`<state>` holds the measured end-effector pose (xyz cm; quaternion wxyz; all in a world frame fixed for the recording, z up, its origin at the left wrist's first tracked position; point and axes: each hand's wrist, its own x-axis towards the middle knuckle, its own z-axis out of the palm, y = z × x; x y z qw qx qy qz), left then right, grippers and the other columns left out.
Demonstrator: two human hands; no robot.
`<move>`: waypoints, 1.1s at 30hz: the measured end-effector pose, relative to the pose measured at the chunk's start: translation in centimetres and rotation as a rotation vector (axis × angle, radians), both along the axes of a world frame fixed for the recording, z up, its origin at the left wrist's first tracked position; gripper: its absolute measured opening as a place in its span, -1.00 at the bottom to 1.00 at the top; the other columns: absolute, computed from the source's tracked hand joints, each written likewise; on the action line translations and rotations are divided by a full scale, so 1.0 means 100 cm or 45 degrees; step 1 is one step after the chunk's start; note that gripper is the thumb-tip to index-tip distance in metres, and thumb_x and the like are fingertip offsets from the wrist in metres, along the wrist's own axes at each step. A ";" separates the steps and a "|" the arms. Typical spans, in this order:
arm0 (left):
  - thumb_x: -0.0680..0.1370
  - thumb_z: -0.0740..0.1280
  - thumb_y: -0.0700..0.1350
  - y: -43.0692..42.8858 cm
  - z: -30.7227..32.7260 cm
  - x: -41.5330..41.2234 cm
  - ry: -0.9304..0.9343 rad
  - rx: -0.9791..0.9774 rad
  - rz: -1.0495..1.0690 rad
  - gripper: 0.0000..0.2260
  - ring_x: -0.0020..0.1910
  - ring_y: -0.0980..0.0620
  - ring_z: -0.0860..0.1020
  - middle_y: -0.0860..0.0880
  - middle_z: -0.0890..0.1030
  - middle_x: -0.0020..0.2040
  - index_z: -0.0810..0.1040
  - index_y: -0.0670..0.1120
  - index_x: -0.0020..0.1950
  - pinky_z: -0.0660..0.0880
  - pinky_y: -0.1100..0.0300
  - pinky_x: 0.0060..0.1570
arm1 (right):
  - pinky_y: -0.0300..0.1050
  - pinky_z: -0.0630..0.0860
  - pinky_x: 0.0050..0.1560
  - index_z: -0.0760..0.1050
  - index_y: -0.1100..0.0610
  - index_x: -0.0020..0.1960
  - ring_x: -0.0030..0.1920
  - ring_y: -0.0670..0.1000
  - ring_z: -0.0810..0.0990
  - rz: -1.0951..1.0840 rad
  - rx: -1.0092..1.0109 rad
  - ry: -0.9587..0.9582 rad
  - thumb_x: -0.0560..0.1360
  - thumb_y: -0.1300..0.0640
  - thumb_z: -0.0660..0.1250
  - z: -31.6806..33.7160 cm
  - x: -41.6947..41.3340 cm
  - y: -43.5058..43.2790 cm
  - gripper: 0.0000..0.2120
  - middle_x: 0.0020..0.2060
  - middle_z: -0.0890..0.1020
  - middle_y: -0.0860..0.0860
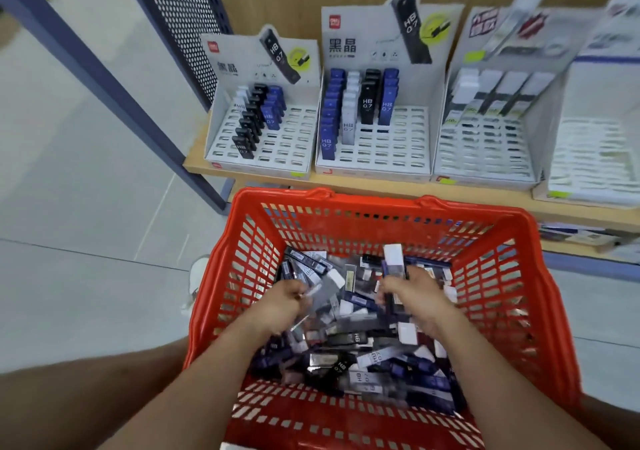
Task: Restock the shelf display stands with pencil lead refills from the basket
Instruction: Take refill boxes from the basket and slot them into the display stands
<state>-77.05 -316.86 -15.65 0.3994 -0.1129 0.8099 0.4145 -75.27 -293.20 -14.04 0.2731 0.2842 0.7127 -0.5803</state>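
Four display stands point(374, 137) in a row on the shelf point(381, 186), each partly filled; one red basket point(346, 200) below, heaped with refills point(346, 345) beyond counting. Two hands inside the basket: left hand point(287, 299) curled tight, pinching one pale refill point(313, 290), blurred. Right hand point(414, 293) closed round a small bundle point(394, 262) of refills, upright above the heap.

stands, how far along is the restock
Early. The left stand and middle stand hold a few columns each, most slots empty; the third stand only its back rows. The left hand and right hand grip refills in the basket, heaped with more.
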 end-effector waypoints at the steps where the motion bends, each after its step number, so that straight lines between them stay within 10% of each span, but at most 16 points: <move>1: 0.60 0.26 -0.19 0.005 0.012 -0.001 -0.035 0.092 0.102 -0.91 -0.35 0.04 0.51 0.00 0.59 -0.33 0.53 -0.07 -0.07 0.33 0.21 -0.38 | -0.08 0.44 -0.24 0.50 0.24 -0.18 -0.23 0.15 0.57 -0.092 -0.109 0.004 0.47 0.33 0.32 0.008 0.001 -0.008 -0.93 -0.39 0.59 0.07; 8: 0.57 0.32 -0.24 0.051 0.078 0.003 -0.012 0.643 0.377 -0.86 -0.26 -0.09 0.57 -0.13 0.66 -0.15 0.55 -0.21 0.12 0.50 0.11 -0.28 | -0.04 0.59 -0.36 0.62 0.26 0.03 -0.44 0.02 0.55 -0.361 -0.504 0.129 0.44 0.17 0.52 0.049 -0.006 -0.039 -0.77 -0.38 0.61 0.10; 17: 0.50 0.34 -0.19 0.096 0.133 0.006 1.328 -0.124 -0.165 -0.68 -0.25 0.17 0.38 0.09 0.40 -0.22 0.58 0.05 0.23 0.37 0.30 -0.17 | -0.09 0.58 -0.28 0.61 0.18 -0.10 -0.35 0.07 0.63 -0.629 -0.613 0.421 0.41 0.14 0.53 0.110 -0.008 -0.025 -0.85 -0.29 0.68 0.14; 24: 0.54 0.36 -0.05 0.124 0.200 0.010 0.761 0.692 0.155 -0.79 -0.27 0.19 0.58 0.02 0.63 -0.06 0.61 0.11 0.16 0.53 0.22 -0.29 | -0.24 0.40 -0.57 0.62 0.22 0.00 -0.47 -0.04 0.44 -0.464 -0.818 0.417 0.37 0.07 0.49 0.167 -0.001 0.035 -0.72 -0.30 0.57 0.12; 29: 0.55 0.33 -0.02 0.145 0.229 -0.010 0.960 0.619 0.132 -0.86 -0.22 0.06 0.59 -0.15 0.57 -0.22 0.60 0.16 0.08 0.48 0.19 -0.11 | -0.30 0.34 -0.64 0.57 0.27 0.09 -0.51 -0.08 0.49 -0.194 -0.925 0.482 0.28 0.06 0.51 0.200 -0.003 0.073 -0.55 0.03 0.60 0.42; 33: 0.56 0.33 -0.04 0.169 0.249 -0.031 0.816 0.682 -0.067 -0.82 -0.36 0.15 0.50 0.10 0.51 -0.34 0.62 0.02 0.13 0.44 0.23 -0.33 | -0.31 0.33 -0.65 0.61 0.28 0.01 -0.55 -0.04 0.54 -0.031 -0.914 0.521 0.43 0.13 0.46 0.208 -0.002 0.091 -0.75 -0.19 0.70 0.28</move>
